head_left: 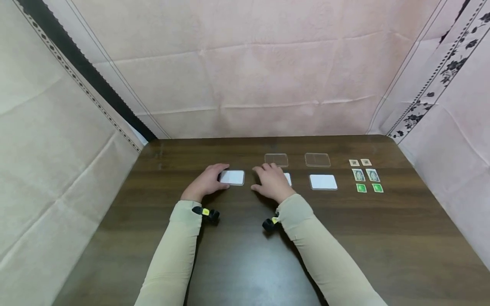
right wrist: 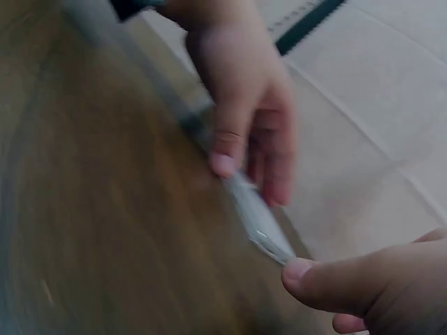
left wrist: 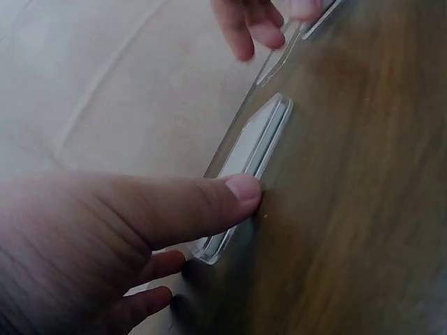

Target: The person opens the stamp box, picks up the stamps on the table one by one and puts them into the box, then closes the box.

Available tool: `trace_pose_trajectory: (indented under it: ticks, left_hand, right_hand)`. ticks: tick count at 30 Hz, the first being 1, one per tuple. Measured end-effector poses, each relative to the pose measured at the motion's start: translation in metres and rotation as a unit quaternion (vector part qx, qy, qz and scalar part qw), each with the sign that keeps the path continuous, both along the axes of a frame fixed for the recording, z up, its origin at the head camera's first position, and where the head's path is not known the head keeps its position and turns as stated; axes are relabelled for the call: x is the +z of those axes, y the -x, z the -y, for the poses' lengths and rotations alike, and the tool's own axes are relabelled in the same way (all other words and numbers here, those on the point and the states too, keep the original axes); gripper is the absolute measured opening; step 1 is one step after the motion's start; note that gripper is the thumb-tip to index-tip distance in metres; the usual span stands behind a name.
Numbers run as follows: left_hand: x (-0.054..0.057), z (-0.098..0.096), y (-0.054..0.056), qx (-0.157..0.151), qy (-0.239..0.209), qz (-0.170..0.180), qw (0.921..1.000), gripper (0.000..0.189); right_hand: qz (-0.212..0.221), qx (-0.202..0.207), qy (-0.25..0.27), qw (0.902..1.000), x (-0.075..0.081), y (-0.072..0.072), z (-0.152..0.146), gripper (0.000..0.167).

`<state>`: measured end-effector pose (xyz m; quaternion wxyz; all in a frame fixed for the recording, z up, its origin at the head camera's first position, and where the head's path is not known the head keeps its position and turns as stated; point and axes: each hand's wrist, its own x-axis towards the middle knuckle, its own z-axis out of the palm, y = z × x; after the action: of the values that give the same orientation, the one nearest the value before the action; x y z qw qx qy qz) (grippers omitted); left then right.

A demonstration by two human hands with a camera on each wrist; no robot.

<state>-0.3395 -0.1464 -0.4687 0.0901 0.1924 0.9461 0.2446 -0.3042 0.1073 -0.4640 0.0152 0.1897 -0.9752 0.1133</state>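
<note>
My left hand (head_left: 208, 182) grips the left end of a clear, flat rectangular case with a white insert (head_left: 232, 177). In the left wrist view the thumb presses the near edge of the case (left wrist: 255, 139), with fingers on its far side. My right hand (head_left: 272, 182) hovers just right of the case, apart from it in the head view, with thumb and fingers spread and nothing between them. Behind the right hand, a second white rectangle (head_left: 288, 179) is partly hidden. The right wrist view is blurred; there the case (right wrist: 258, 216) lies between both hands.
Farther back lie two clear rectangular plastic pieces (head_left: 281, 160). Another white rectangle (head_left: 323, 182) is right of my right hand. Several small stamp-like pieces, pale ones (head_left: 354, 162), portrait ones (head_left: 358, 174) and green ones (head_left: 361, 188), lie at the right of the brown table (head_left: 237, 255).
</note>
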Motion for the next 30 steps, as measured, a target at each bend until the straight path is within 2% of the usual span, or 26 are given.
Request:
trace_pose_trajectory:
  ticks: [6, 14, 22, 30]
  left_hand:
    - [-0.004, 0.004, -0.001, 0.001, 0.014, -0.008, 0.9999, 0.071]
    - [0.000, 0.001, -0.004, -0.004, 0.035, -0.031, 0.9989, 0.066]
    - [0.012, -0.001, -0.008, -0.035, 0.060, -0.042, 0.9967, 0.064]
    - [0.010, -0.001, -0.009, -0.044, 0.065, -0.041, 0.9961, 0.059]
  right_hand:
    - [-0.003, -0.006, -0.003, 1.0000, -0.013, 0.003, 0.027, 0.072]
    - [-0.029, -0.029, 0.004, 0.9991, -0.018, 0.000, 0.040, 0.073]
    - [-0.010, -0.047, 0.000, 0.9988, -0.018, -0.003, 0.052, 0.072]
    - [0.018, -0.026, -0.009, 0.9994, -0.014, -0.001, 0.054, 0.071]
